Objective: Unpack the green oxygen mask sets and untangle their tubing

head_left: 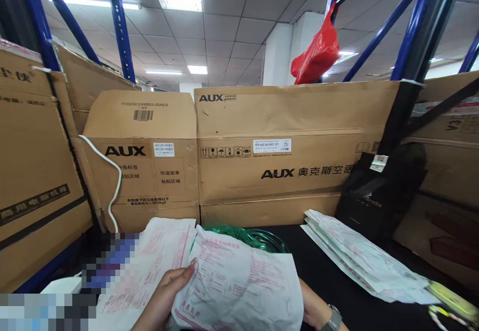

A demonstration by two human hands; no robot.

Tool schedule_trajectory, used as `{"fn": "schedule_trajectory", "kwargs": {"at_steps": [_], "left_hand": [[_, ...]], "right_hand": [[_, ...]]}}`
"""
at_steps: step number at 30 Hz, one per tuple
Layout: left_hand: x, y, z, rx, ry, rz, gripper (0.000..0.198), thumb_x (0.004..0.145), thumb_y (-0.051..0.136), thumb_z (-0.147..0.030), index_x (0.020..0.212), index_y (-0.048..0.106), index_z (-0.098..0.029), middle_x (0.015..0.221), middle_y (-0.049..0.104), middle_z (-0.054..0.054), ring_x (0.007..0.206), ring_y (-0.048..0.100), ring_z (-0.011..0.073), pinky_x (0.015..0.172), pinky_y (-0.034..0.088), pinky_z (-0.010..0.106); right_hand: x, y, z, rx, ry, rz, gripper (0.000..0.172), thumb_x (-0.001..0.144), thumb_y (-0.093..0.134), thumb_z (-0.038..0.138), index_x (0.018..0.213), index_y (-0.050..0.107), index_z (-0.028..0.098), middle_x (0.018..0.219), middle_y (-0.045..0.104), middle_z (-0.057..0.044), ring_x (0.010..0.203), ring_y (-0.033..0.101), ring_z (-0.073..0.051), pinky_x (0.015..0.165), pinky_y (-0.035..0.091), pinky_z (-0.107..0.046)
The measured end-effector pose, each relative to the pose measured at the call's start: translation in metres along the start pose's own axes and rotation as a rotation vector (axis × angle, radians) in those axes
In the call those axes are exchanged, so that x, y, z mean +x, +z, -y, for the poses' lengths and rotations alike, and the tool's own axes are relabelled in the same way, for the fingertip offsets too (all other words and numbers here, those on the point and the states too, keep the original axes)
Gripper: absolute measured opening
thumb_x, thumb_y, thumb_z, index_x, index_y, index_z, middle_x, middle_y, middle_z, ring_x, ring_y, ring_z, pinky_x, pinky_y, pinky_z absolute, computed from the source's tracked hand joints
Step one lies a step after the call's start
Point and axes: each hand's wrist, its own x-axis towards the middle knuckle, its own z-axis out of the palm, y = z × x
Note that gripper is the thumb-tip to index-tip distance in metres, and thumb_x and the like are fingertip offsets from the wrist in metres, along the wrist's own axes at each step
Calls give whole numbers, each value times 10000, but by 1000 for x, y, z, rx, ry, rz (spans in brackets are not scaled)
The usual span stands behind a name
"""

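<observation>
My left hand grips the upper left edge of a white packet printed in red, thumb lying on its face. My right hand, with a watch at the wrist, sits behind the packet's right side; its fingers are hidden by the paper. A second white printed packet lies to the left, under my left hand. Behind the held packet a bundle of green tubing in clear wrap shows.
A stack of the same white packets lies on the black table at the right. Large AUX cardboard boxes wall off the back. A black bag hangs at the right, a white cable at the left, and a red plastic bag above.
</observation>
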Motion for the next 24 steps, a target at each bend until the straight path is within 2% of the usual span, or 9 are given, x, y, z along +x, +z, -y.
{"fn": "schedule_trajectory", "kwargs": {"at_steps": [3, 7, 9, 12, 15, 17, 20, 24], "left_hand": [[-1, -6, -7, 18, 70, -21, 341, 632, 726, -400, 779, 733, -92, 827, 735, 106, 916, 642, 301, 732, 503, 297], [-2, -17, -18, -121, 89, -238, 258, 671, 712, -280, 862, 721, -108, 863, 734, 92, 961, 632, 291, 855, 487, 338], [-2, -21, -23, -191, 109, -354, 250, 727, 653, -189, 959, 690, -103, 899, 729, 91, 985, 624, 267, 909, 463, 345], [-3, -25, -29, -292, 177, -448, 362, 793, 556, -113, 1154, 577, -89, 970, 713, 90, 1017, 609, 226, 957, 431, 327], [-4, -25, -31, -386, 230, -459, 446, 833, 499, -120, 1277, 457, -110, 1009, 702, 81, 1006, 613, 218, 956, 439, 330], [-6, -26, -32, -426, 250, -451, 451, 852, 479, -144, 1300, 431, -128, 1008, 703, 74, 991, 620, 221, 945, 452, 334], [-7, -27, -32, -467, 275, -454, 425, 861, 470, -168, 1286, 453, -148, 968, 717, 57, 967, 632, 219, 927, 468, 329], [-6, -31, -32, -525, 276, -498, 381, 843, 460, -108, 1213, 535, -159, 892, 733, 44, 913, 656, 220, 876, 504, 342]], "right_hand": [[7, -6, -1, 89, -3, -19, 341, 654, 720, 410, 901, 651, 186, 786, 675, -63, 706, 617, -212, 612, 477, -317], [17, -19, 5, 277, -90, -132, 331, 668, 704, 445, 828, 663, 157, 543, 598, 7, 476, 535, -113, 478, 419, -232], [20, -28, 10, 388, -138, -196, 336, 642, 730, 439, 809, 664, 156, 512, 565, 28, 436, 489, -80, 435, 397, -201], [21, -40, 16, 471, -215, -276, 357, 592, 772, 413, 819, 660, 161, 528, 559, 33, 455, 493, -83, 441, 431, -201], [19, -45, 17, 467, -219, -339, 292, 634, 754, 375, 812, 655, 166, 557, 574, 17, 490, 526, -96, 473, 471, -209], [19, -45, 15, 462, -171, -381, 208, 686, 720, 340, 781, 652, 167, 593, 598, -5, 507, 547, -103, 470, 477, -209], [19, -46, 13, 463, -138, -454, 154, 746, 668, 302, 746, 642, 150, 592, 594, -16, 495, 549, -94, 449, 468, -192], [18, -54, 15, 456, -231, -584, 173, 814, 578, 296, 753, 623, 141, 542, 548, 6, 457, 513, -76, 426, 445, -172]]}}
